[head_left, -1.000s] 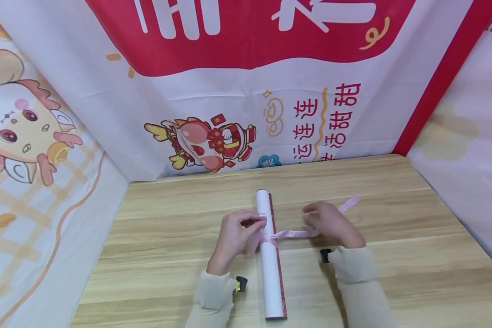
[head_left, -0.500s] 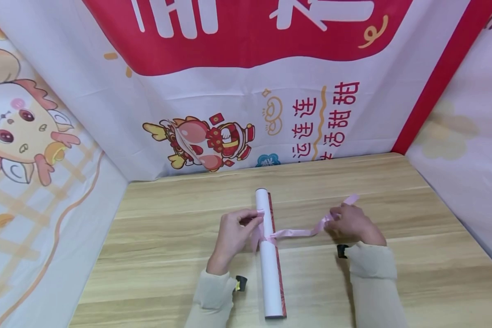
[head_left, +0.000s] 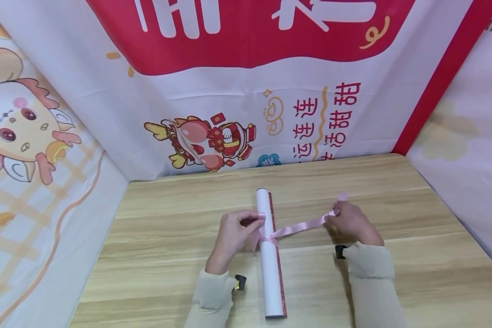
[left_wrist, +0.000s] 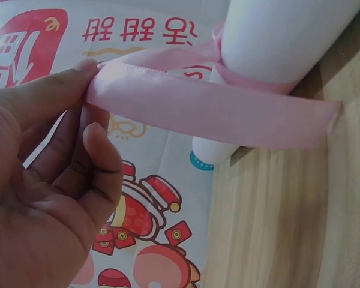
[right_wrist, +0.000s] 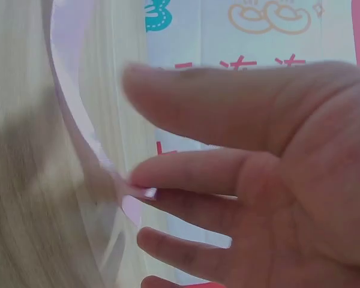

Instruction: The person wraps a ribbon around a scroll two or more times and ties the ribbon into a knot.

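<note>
A white paper roll (head_left: pixel 272 278) with a red patterned edge lies lengthwise on the table, a pink ribbon (head_left: pixel 301 228) tied around its middle. Left of the roll, my left hand (head_left: pixel 231 234) pinches a folded loop of the ribbon (left_wrist: pixel 216 111) between thumb and index finger, the short tail pointing past the roll. My right hand (head_left: pixel 356 223), off to the right, draws out the other length. In the right wrist view the ribbon (right_wrist: pixel 72 78) passes between the index and middle fingers, with the thumb apart from it. The knot is partly hidden by the left hand's loop.
The wood-grain table (head_left: pixel 164 228) meets a printed white and red cloth (head_left: pixel 213 86) at its back edge. More printed cloth (head_left: pixel 49 205) stands along the left side, and a pale one (head_left: pixel 467 173) along the right. Black wrist cameras (head_left: pixel 240 282) sit by both cuffs.
My right hand has moved right along the ribbon and caught it between its fingers. The ribbon has gone from slack to nearly straight. My left hand has kept its place and pinch.
</note>
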### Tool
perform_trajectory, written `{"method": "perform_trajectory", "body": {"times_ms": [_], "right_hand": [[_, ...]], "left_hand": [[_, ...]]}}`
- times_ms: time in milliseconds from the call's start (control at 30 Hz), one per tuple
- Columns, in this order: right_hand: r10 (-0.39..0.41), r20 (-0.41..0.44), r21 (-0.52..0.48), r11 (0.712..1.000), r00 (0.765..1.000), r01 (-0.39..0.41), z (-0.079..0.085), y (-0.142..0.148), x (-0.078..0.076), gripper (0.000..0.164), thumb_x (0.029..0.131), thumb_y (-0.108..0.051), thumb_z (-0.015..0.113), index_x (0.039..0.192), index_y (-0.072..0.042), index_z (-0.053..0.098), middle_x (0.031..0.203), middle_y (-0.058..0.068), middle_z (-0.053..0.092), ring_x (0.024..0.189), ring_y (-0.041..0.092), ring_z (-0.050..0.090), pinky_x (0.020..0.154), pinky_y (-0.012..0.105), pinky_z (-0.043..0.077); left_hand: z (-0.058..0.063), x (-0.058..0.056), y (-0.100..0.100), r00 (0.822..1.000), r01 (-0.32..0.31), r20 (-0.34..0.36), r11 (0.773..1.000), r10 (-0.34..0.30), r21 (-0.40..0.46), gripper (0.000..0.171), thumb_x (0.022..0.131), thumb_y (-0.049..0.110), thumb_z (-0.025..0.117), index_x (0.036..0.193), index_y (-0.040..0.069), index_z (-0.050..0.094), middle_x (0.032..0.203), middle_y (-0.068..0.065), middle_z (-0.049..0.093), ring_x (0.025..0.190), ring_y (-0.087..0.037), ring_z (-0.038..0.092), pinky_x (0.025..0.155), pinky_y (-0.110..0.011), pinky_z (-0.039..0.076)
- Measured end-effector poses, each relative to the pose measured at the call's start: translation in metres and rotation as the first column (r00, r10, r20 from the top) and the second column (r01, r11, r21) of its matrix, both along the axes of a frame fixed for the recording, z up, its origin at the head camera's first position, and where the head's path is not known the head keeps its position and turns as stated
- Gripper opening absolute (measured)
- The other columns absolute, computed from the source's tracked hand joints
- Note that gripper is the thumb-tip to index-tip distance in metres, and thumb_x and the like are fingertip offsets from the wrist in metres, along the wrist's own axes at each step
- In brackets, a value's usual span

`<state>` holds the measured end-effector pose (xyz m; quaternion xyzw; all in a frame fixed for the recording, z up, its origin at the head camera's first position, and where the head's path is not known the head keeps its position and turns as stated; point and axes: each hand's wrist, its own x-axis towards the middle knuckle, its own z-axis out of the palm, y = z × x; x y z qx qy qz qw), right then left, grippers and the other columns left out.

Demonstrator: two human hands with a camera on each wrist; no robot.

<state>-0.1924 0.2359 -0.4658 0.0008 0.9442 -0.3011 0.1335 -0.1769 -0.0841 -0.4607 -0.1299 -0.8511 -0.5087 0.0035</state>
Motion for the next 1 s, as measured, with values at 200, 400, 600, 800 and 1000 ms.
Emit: {"method": "perform_trajectory", "body": {"times_ms": [200,400,600,800,1000], "right_hand": [[-0.103,-0.117,-0.052,0.994,0.988,0.097,0.001,-0.006,-0.002,0.035,0.097,-0.020,0.048,0.121,0.002,0.059,0.107,0.019,0.063,0.084,0.025,0.055,0.071,0.038,0.047],[-0.239,-0.241,-0.173,0.964,0.941,0.200,0.000,-0.021,-0.004,0.034,0.091,-0.014,0.056,0.121,0.000,0.062,0.101,0.016,0.068,0.085,0.023,0.061,0.073,0.035,0.050],[-0.299,-0.300,-0.215,0.946,0.906,0.242,-0.005,-0.041,-0.007,0.023,0.091,-0.018,0.059,0.104,-0.001,0.069,0.085,0.011,0.069,0.070,0.016,0.062,0.064,0.031,0.050],[-0.411,-0.322,-0.297,0.899,0.853,0.322,0.000,-0.056,-0.023,0.024,0.093,-0.015,0.055,0.110,-0.003,0.067,0.095,0.012,0.068,0.082,0.023,0.063,0.070,0.035,0.053],[-0.301,-0.450,-0.302,0.937,0.841,0.174,0.032,-0.108,-0.053,0.026,0.093,-0.016,0.056,0.114,-0.006,0.066,0.094,0.009,0.069,0.080,0.020,0.063,0.069,0.033,0.052]], "left_hand": [[0.003,0.005,-0.007,1.000,0.019,-0.018,0.999,-0.020,-0.032,0.016,0.082,0.029,0.072,0.097,0.026,0.074,0.097,0.012,0.070,0.080,-0.006,0.063,0.071,-0.024,0.053],[0.004,0.009,-0.011,0.999,0.038,-0.003,0.998,-0.038,-0.057,0.017,0.082,0.033,0.071,0.098,0.027,0.074,0.095,0.014,0.069,0.080,-0.008,0.062,0.071,-0.026,0.053],[0.007,0.014,-0.014,0.999,0.052,0.004,0.994,-0.052,-0.092,0.019,0.081,0.035,0.071,0.098,0.029,0.075,0.095,0.016,0.069,0.077,-0.012,0.058,0.067,-0.028,0.051],[0.009,0.016,-0.013,0.995,0.055,-0.072,0.985,-0.068,-0.166,0.017,0.081,0.035,0.072,0.096,0.030,0.076,0.094,0.019,0.069,0.065,-0.014,0.051,0.057,-0.025,0.041],[0.020,0.018,-0.007,0.963,0.103,-0.212,0.955,-0.166,-0.279,0.016,0.081,0.031,0.073,0.095,0.027,0.077,0.091,0.016,0.070,0.057,-0.006,0.047,0.050,-0.023,0.039]]}}
